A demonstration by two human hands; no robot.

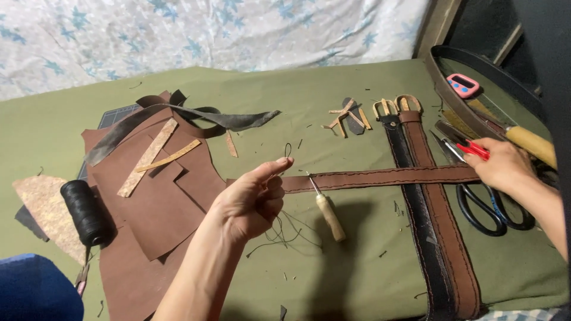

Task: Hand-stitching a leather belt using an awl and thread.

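Dark thread (pixel 288 148) looped upright; red-handled snips (pixel 474 149) lie flat.

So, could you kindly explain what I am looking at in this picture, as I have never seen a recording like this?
There is no machine here: a camera on a person's head looks down at their two bare hands over a green cloth. The left hand pinches a loop of dark thread between its fingers. The right hand grips a small red-handled tool beside black scissors. Between them lies a stitched brown leather strap, with a wooden-handled awl touching it. Two buckled belts, brown leather pieces and a black thread spool lie around.
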